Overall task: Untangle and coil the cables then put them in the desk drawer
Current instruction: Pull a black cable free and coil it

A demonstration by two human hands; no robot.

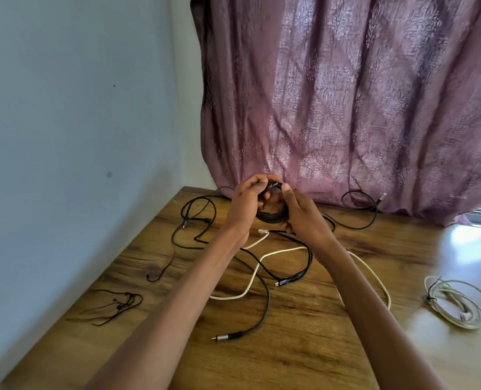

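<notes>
Wooden desk [304, 347] set into a corner, pale wall to the left, mauve patterned curtain [346, 108] hanging behind. Both hands raised just above the far part of the surface, holding a black coil [273, 216] between them. Left hand [245, 204] curled around the coil's left side, fingers hooked through the loop, probably to keep the turns stacked. Right hand [301, 215] gripping the right side, thumb pressed on the top where a plug end seems to sit, likely tucking or pinning the tail so the loops cannot spring apart. Held clear of the desk, presumably to avoid snagging the loose leads below.

Underneath, a white cable [250, 285] and a black audio lead [261, 319] with a metal plug cross one another, not yet sorted. More black cable [194, 218] sprawled toward the left, another loop [360, 206] by the curtain, thin black earphones [115, 305] near the left edge. Off to the right, a white coil [456, 305] already bundled and tied, set well apart from the tangle. No drawer in view. By this reckoning, early to middle of the job: one bundle done, one in hand, several to go.
</notes>
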